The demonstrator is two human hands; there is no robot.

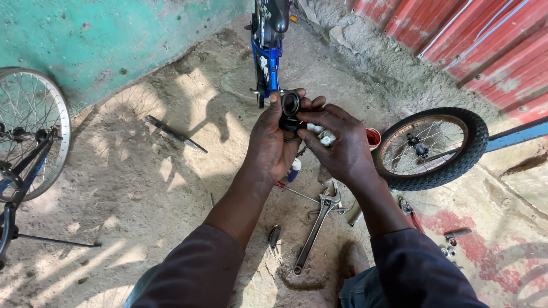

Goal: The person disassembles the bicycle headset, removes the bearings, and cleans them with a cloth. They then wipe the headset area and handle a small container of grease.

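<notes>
The left hand [274, 145] covers most of a black ring-shaped part [290, 108]. Small white pieces [321, 135] under the right hand [341, 148] are too small to identify. The spoked wheel [25, 134] and blue bicycle frame [267, 54] are cut off by the picture's edges.

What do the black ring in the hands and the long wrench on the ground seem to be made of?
Black ring, held by left hand and right hand: probably metal with a dark, greasy surface; rubber cannot be excluded. Adjustable wrench: bare steel, grey and dull, with worn, dirty faces.
</notes>
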